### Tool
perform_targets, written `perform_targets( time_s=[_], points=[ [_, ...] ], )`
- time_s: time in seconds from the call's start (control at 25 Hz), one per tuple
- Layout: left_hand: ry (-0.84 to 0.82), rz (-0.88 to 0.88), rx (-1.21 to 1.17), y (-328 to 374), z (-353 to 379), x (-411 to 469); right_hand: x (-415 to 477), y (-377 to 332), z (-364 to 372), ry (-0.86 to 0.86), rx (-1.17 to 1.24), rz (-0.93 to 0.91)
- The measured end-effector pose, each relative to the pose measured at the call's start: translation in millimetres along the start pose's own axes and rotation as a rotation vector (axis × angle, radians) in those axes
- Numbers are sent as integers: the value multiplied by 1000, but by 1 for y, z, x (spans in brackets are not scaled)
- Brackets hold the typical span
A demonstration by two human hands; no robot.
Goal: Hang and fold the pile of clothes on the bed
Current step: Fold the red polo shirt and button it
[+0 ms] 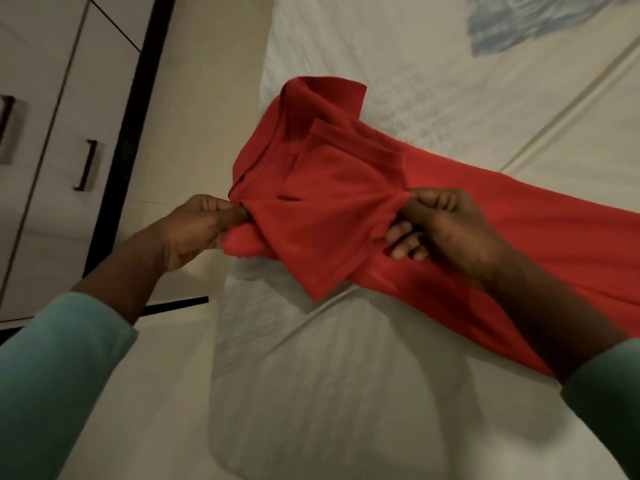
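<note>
The shirt point(322, 209) is showing a plain, solid red from the centre out toward 3 o'clock, darkening to a deeper red in its folds. Around it the bed sheet point(450, 81) is looking cream-white. A pale blue patch point(519, 19) with streaky, brushed markings is showing at 1 o'clock. Toward 6 o'clock a greyish-white cover point(311, 393) is showing faint ribbed lines. The left sleeve point(59, 375) at 8 o'clock and the right sleeve point(609, 410) at 4 o'clock are appearing teal-green. At 10 o'clock the wardrobe doors point(41, 81) are looking cream, carrying dark handles point(86, 164) and a black edge strip point(138, 116).
</note>
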State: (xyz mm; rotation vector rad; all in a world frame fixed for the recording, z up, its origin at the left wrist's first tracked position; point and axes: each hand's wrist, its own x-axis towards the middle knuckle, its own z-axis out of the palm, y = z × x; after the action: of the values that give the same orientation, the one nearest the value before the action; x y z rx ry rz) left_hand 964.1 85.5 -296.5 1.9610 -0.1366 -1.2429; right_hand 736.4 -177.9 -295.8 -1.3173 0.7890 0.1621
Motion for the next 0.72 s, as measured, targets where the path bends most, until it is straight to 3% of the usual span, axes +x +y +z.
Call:
perform_targets(
  time_s=[0.08, 0.16, 0.36, 0.44, 0.56, 0.64, 0.72],
  points=[
    [150, 73, 17, 1, 10, 6, 6, -8, -1, 90, 147, 64],
    [287, 195, 119, -4, 18, 4, 8, -8, 4, 164, 113, 62],
    [401, 688, 932, -2, 25, -11, 6, -7, 29, 367, -337, -55],
    [530, 783, 926, 1, 27, -8, 6, -1, 38, 444, -446, -71],
    [873, 533, 439, 10, 35, -8, 2, 2, 49, 535, -385, -77],
    [882, 310, 375, 11, 52, -18, -4, 2, 57, 596, -372, -92],
    [759, 186, 421, 5, 79, -35, -8, 1, 64, 636, -352, -104]
  ],
)
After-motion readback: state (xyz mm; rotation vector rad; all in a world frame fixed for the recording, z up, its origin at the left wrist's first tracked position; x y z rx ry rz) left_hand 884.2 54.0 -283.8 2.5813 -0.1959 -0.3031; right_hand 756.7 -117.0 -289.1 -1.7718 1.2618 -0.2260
